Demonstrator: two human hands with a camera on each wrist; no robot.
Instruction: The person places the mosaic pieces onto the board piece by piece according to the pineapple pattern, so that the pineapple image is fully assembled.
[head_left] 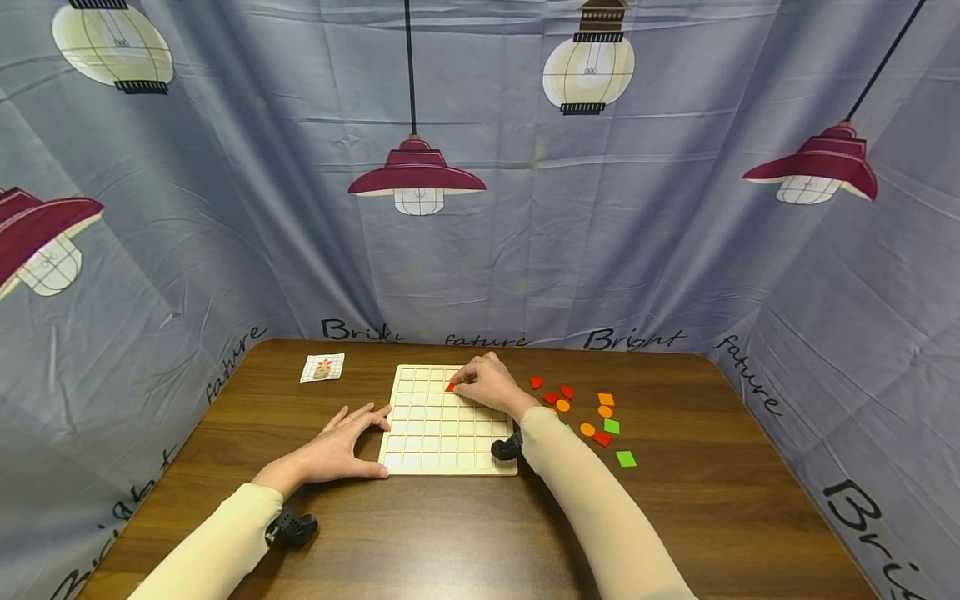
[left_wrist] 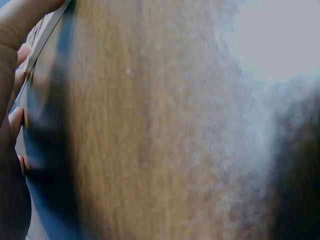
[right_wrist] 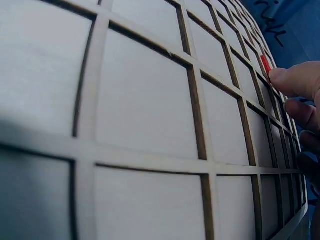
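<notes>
A pale wooden grid board [head_left: 420, 433] with rows of square cells lies on the table. At its far part, my right hand [head_left: 491, 387] pinches a small red piece [head_left: 450, 387] over a cell near the top row. In the right wrist view the thumb lies against the red piece [right_wrist: 266, 64]; its exact shape is partly hidden by the fingers. My left hand [head_left: 341, 446] rests at the board's left edge, thumb near the front corner and fingers spread further up. Only part of the left hand [left_wrist: 12, 90] shows in the left wrist view, beside the board's edge.
Right of the board lie several loose flat pieces: red ones [head_left: 566, 392], orange ones [head_left: 587, 430] and green ones [head_left: 626, 459]. A small card [head_left: 322, 367] with a coloured flower-like pattern lies at the back left. A printed curtain [head_left: 480, 267] encloses the brown table [head_left: 450, 533].
</notes>
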